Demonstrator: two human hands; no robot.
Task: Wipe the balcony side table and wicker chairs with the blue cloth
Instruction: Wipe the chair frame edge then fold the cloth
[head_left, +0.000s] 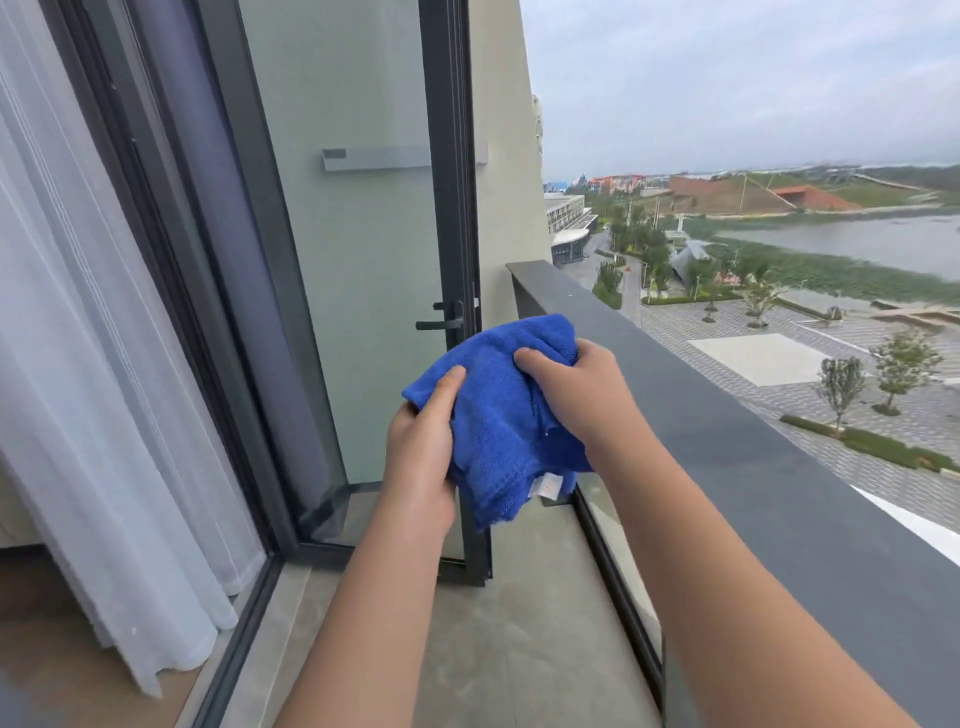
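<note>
Narrow balcony w/ grey concrete floor (498, 639), dark flat-topped railing (727, 415) running along the right side, glass panel under it. On the left a dark-framed glass door (363, 260) w/ a lever handle (441, 321), and inside the room a sheer white curtain (93, 389) hanging to the floor. Beige wall (501, 156) closes the far end. Beyond the railing: overcast sky, water, paved plaza, small trees, bldgs far off, all a bit smeared. Blue cloth (498, 415) is held up in mid-air over the floor, btwn door and railing, bunched, white tag showing at its lower edge. Left hand (423, 447) grips the cloth's left side, thumb on top. Right hand (576, 395) clutches the upper right part, fingers curled into the fabric. Fingertips of both hands mostly hidden behind the cloth. Forearms cut off at the bottom edge.
</note>
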